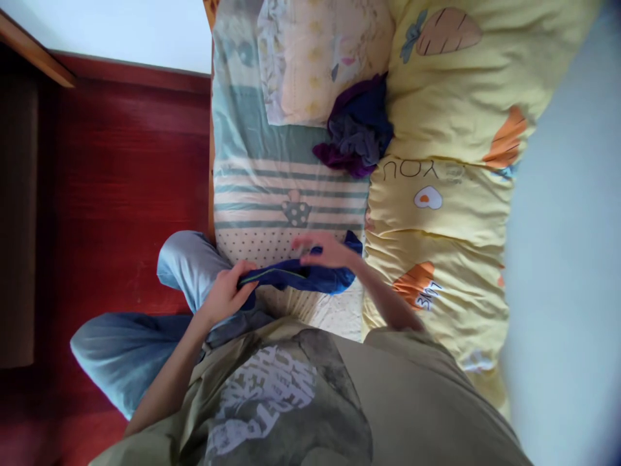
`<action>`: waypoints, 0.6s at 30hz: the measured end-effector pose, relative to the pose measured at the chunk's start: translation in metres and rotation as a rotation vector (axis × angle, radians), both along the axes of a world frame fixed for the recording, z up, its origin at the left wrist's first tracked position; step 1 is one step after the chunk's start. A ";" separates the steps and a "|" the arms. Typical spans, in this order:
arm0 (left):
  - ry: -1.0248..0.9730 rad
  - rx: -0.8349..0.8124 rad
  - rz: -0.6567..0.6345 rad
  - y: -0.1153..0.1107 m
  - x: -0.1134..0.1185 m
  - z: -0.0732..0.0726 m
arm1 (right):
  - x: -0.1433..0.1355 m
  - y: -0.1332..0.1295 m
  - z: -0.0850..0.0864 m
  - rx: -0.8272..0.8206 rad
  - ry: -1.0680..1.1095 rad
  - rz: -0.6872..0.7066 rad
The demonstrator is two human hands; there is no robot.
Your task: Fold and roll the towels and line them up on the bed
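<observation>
A dark blue garment [323, 279] with a thin green line along it stretches across my lap, over the edge of the bed sheet. Its folds hide what kind of garment it is. My left hand [227, 292] pinches its left end between thumb and fingers. Over its right part is my right hand [326, 251], slightly blurred, with the fingers stretched out to the left and apart. Whether the right palm touches the cloth I cannot tell. Farther up the bed lies a crumpled heap of purple, navy and grey cloth [356, 133].
I sit on a bed with a patterned green and white sheet [257, 194]. A folded yellow quilt [451, 129] runs along the right, beside a pale wall [567, 259]. At the head is a pillow [310, 71]. The red floor [121, 181] lies left of the bed.
</observation>
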State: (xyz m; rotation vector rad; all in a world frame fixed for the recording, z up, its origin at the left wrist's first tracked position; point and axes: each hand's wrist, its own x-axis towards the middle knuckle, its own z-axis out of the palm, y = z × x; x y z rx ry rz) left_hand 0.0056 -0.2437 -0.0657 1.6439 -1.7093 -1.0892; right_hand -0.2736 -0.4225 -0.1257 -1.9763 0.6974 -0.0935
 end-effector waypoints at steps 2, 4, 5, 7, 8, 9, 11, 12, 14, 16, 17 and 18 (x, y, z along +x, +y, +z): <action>0.017 -0.038 0.024 -0.002 0.001 0.011 | 0.001 0.074 -0.003 0.082 -0.012 0.022; 0.016 -0.089 0.050 0.000 0.005 0.022 | -0.001 0.124 -0.011 -0.025 0.045 -0.146; 0.008 -0.120 0.069 0.001 0.010 0.028 | -0.005 0.139 -0.015 -0.088 0.092 -0.240; -0.027 -0.186 0.110 0.004 0.021 0.042 | -0.017 0.151 -0.020 -0.175 0.192 -0.385; -0.055 -0.221 0.130 0.005 0.029 0.049 | -0.027 0.151 -0.019 -0.206 0.235 -0.431; -0.086 -0.254 0.148 0.006 0.036 0.056 | -0.037 0.148 -0.016 -0.235 0.271 -0.463; -0.148 -0.325 0.168 0.006 0.049 0.071 | -0.059 0.138 -0.006 -0.286 0.336 -0.482; -0.171 -0.365 0.163 0.006 0.054 0.078 | -0.069 0.132 0.000 -0.303 0.371 -0.475; -0.200 -0.458 0.123 0.002 0.062 0.095 | -0.085 0.122 0.015 -0.309 0.434 -0.444; -0.222 -0.567 0.094 -0.003 0.070 0.113 | -0.097 0.113 0.032 -0.317 0.454 -0.425; -0.230 -0.634 0.121 -0.006 0.075 0.123 | -0.103 0.110 0.041 -0.344 0.450 -0.447; -0.231 -0.702 0.179 -0.010 0.081 0.134 | -0.109 0.108 0.049 -0.385 0.448 -0.503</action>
